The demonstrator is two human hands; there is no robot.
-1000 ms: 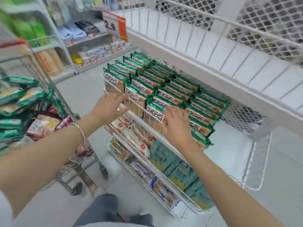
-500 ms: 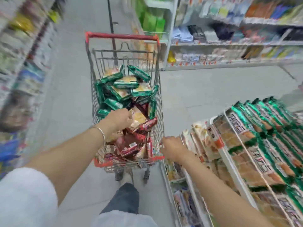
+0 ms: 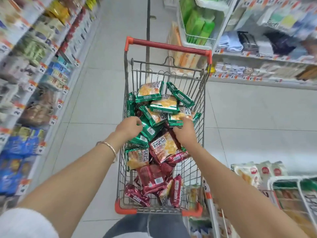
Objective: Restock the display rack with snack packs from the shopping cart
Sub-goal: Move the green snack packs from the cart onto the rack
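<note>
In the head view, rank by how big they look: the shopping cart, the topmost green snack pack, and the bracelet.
1. shopping cart
2. topmost green snack pack
3. bracelet, smallest despite being nearer

The one camera sits on the person's head and looks forward and steeply down the aisle. Its wide angle bends the shelves [image 3: 36,54] at both sides. The shopping cart [image 3: 169,46] lies close below, centred, seen from its near end to its red handle. Both forearms enter from the bottom corners, the left hand [image 3: 128,127] and right hand [image 3: 184,132] meeting the snack packs [image 3: 151,91] near mid-frame. The display rack [image 3: 283,179] is cut off at the lower right edge.
</note>
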